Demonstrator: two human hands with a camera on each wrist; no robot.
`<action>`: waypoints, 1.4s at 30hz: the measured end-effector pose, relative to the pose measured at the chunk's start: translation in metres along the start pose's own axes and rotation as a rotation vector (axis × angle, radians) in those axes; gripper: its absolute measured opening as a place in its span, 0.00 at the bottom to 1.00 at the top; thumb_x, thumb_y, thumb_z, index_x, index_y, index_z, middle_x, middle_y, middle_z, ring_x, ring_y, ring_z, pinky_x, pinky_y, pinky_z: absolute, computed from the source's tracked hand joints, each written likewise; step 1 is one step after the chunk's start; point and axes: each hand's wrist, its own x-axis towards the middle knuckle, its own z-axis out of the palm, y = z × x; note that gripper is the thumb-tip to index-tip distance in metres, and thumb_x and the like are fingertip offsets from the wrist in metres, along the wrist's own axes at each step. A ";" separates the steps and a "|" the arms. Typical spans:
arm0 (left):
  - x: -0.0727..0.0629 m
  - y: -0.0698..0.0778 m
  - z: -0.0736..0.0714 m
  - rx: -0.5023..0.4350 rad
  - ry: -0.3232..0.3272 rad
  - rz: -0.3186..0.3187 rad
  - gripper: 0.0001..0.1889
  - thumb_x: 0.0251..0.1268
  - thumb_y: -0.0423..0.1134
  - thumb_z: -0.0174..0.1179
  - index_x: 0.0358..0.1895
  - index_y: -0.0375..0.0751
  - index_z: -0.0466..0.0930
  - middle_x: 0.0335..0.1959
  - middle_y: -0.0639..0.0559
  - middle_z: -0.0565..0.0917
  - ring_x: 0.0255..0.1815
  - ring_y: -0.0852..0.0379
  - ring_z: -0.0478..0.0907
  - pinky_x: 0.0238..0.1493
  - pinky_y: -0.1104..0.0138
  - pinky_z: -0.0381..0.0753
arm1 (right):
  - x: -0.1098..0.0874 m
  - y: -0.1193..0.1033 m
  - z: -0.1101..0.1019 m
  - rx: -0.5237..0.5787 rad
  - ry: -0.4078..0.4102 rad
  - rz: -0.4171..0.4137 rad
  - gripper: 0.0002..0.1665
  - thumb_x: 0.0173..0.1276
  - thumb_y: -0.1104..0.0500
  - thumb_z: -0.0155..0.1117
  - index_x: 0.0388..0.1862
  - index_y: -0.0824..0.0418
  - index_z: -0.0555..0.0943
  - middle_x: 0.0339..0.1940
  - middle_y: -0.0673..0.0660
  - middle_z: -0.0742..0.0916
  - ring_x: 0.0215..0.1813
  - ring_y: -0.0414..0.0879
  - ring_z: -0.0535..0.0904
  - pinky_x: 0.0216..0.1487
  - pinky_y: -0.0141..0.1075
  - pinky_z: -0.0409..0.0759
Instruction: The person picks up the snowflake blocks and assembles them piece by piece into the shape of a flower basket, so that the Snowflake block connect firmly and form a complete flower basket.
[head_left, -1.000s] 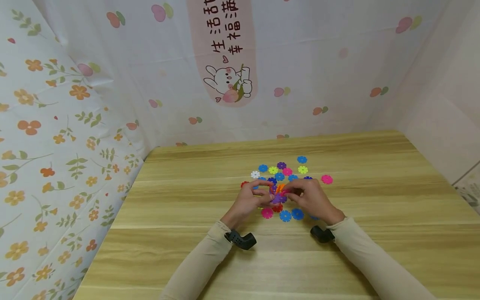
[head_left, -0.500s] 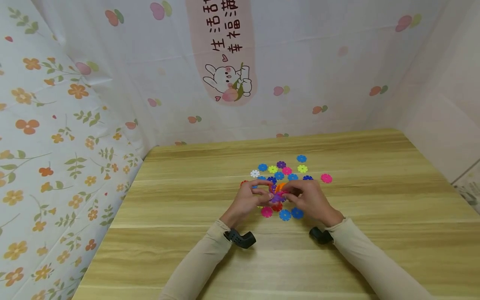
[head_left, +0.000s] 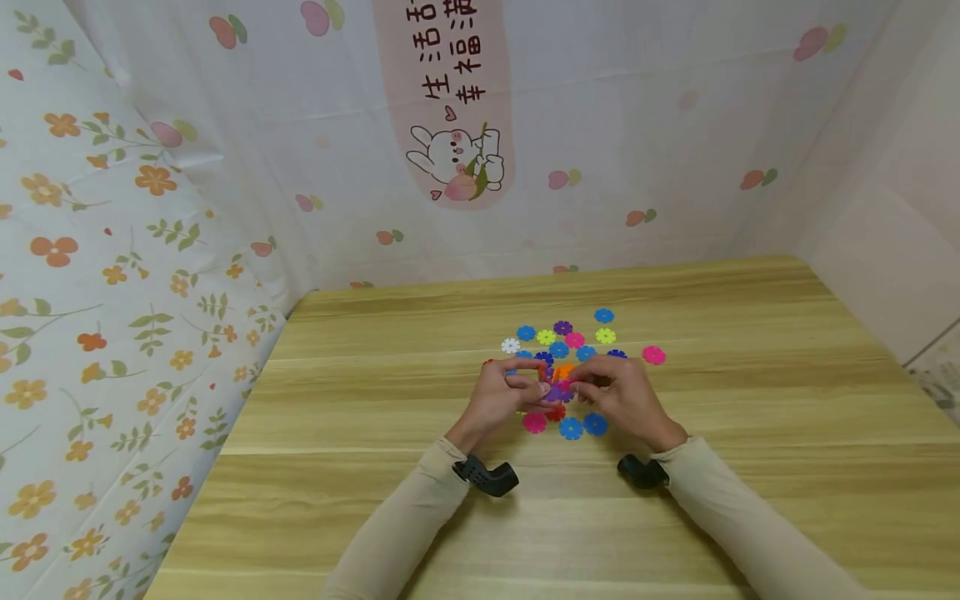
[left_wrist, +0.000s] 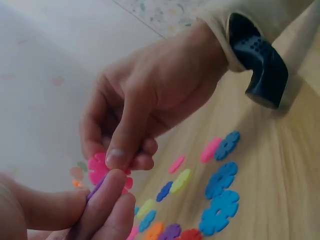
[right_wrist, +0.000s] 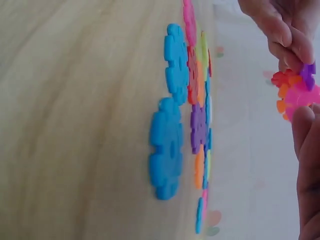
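Note:
My left hand (head_left: pixel 501 396) pinches a purple notched plastic disc (head_left: pixel 557 392), a snowflake-shaped building piece, between thumb and fingers. Between thumb and index finger, my right hand (head_left: pixel 626 396) pinches a pink notched disc (left_wrist: pixel 96 169), which meets the purple one at an angle. In the right wrist view an orange disc (right_wrist: pixel 281 95) and a red disc (right_wrist: pixel 282 78) show right behind these two and seem part of the same cluster. Fingertips cover the joints, so I cannot tell how far the pieces are slotted together. Both hands are close together above the loose discs.
Several loose notched discs lie flat on the wooden table (head_left: pixel 360 492), among them a blue disc (head_left: pixel 571 428), a white disc (head_left: pixel 510 345) and a pink disc (head_left: pixel 654 355) to the right. A patterned curtain (head_left: pixel 300 125) hangs behind the table. Each wrist wears a black camera mount.
Both hands keep nearly the same place and grip, with only slight finger shifts around the pink and purple discs. The head view has tilted a little.

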 end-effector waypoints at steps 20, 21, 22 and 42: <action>0.003 0.000 -0.016 0.325 -0.205 -0.031 0.28 0.54 0.41 0.68 0.61 0.49 0.73 0.49 0.51 0.77 0.49 0.47 0.76 0.43 0.59 0.79 | 0.007 0.002 -0.009 -0.017 -0.134 0.063 0.06 0.58 0.64 0.68 0.31 0.53 0.85 0.25 0.53 0.84 0.22 0.42 0.75 0.22 0.33 0.76; 0.004 0.000 -0.016 0.356 -0.232 -0.010 0.30 0.53 0.41 0.69 0.63 0.50 0.71 0.52 0.52 0.75 0.51 0.49 0.74 0.44 0.60 0.78 | 0.007 0.002 -0.010 -0.015 -0.145 0.080 0.06 0.58 0.64 0.68 0.31 0.53 0.85 0.25 0.53 0.84 0.22 0.43 0.75 0.22 0.33 0.75; 0.005 0.000 -0.016 0.373 -0.261 0.014 0.32 0.53 0.40 0.69 0.64 0.51 0.69 0.55 0.53 0.73 0.53 0.50 0.73 0.45 0.61 0.78 | 0.008 0.000 -0.010 -0.013 -0.160 0.091 0.06 0.59 0.65 0.67 0.32 0.54 0.85 0.25 0.54 0.84 0.22 0.44 0.75 0.22 0.33 0.75; 0.004 -0.002 -0.012 0.395 -0.230 0.258 0.29 0.55 0.35 0.67 0.62 0.44 0.71 0.48 0.53 0.77 0.45 0.56 0.76 0.49 0.61 0.77 | 0.001 -0.002 -0.023 -0.140 -0.241 0.186 0.10 0.58 0.67 0.68 0.39 0.58 0.83 0.35 0.51 0.85 0.29 0.43 0.77 0.27 0.33 0.77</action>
